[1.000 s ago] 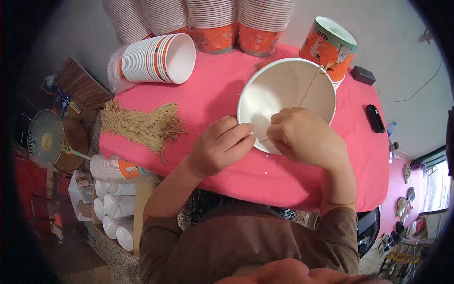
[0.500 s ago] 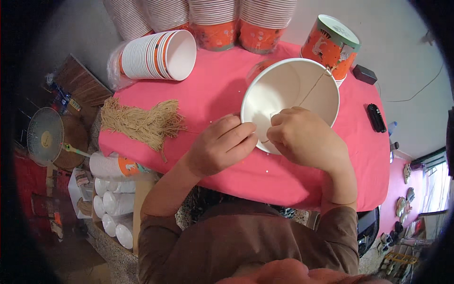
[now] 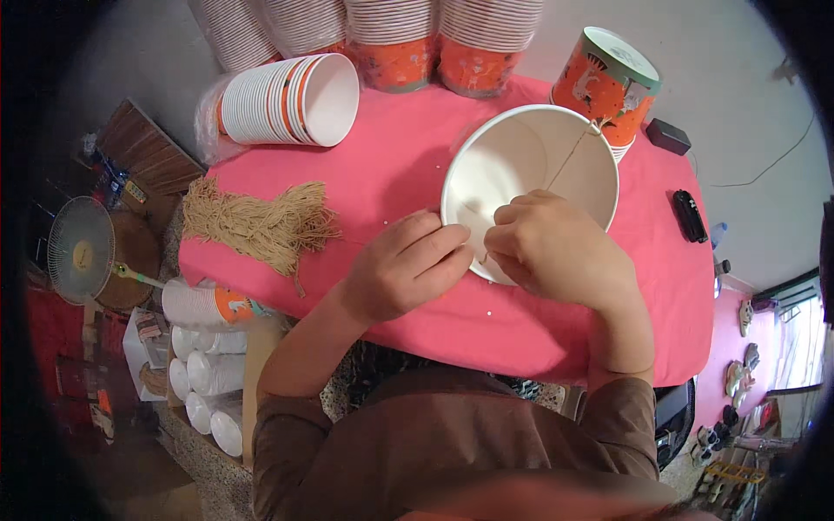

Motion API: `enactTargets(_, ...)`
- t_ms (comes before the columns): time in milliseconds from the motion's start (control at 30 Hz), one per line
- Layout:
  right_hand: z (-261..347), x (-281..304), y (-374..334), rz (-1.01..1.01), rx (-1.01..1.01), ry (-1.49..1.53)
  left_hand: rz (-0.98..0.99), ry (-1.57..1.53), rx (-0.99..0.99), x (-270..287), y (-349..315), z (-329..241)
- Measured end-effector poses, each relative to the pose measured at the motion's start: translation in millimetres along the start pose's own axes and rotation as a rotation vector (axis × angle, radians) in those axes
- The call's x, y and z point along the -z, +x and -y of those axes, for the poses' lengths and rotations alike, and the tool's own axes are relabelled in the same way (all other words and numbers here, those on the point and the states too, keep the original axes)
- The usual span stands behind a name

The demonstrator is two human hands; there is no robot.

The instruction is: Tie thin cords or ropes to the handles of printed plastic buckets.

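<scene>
A large white-lined paper bucket [image 3: 491, 169] rests tilted on the pink-covered table, its mouth facing me. My left hand [image 3: 407, 265] is closed on the near left of its rim, fingertips over the edge. Inside the mouth, my right hand [image 3: 556, 252] is closed in a pinch on a thin tan string [image 3: 569, 162]. One end of this string passes through the rim at the far right; a short piece shows below my right fingertips, close to the near rim. My knuckles hide the exact grip.
A bundle of tan strings [image 3: 261, 221] lies to the left. Behind it is a stack of nested buckets [image 3: 269, 100] on its side. Wrapped stacks [image 3: 391, 52] line the back. An upside-down orange bucket [image 3: 608, 82], a dark box [image 3: 668, 136] and a black object [image 3: 689, 216] are at right.
My right hand has shifted slightly left, and more of the short string end shows below its fingers. The bucket has tilted a little; my left hand keeps its place on the rim.
</scene>
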State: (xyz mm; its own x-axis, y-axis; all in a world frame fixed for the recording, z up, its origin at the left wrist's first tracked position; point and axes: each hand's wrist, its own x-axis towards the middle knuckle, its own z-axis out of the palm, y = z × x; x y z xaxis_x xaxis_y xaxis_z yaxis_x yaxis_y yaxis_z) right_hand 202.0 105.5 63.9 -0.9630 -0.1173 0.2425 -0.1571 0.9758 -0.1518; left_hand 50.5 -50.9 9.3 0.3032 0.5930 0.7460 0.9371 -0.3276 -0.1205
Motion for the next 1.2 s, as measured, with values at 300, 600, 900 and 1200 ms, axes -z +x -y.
enactTargets(300, 0.2, -0.9, 0.1, -0.015, 0.011, 0.016, 0.003, 0.027, -0.008, -0.4, -2.4, 1.0)
enactTargets(600, -0.8, 0.2, -1.1, 0.047, 0.013, 0.007, 0.009, -0.027, 0.021, -1.0, -2.4, 0.9)
enactTargets(900, -3.9, -3.6, -0.5, 0.037, 0.044, -0.040, 0.004, -0.058, 0.050, -3.1, -1.9, 2.8)
enactTargets(1200, -18.5, -1.3, 8.5, 0.186, 0.053, 0.267, 0.027, -0.318, 0.302, -9.1, -5.0, 17.7)
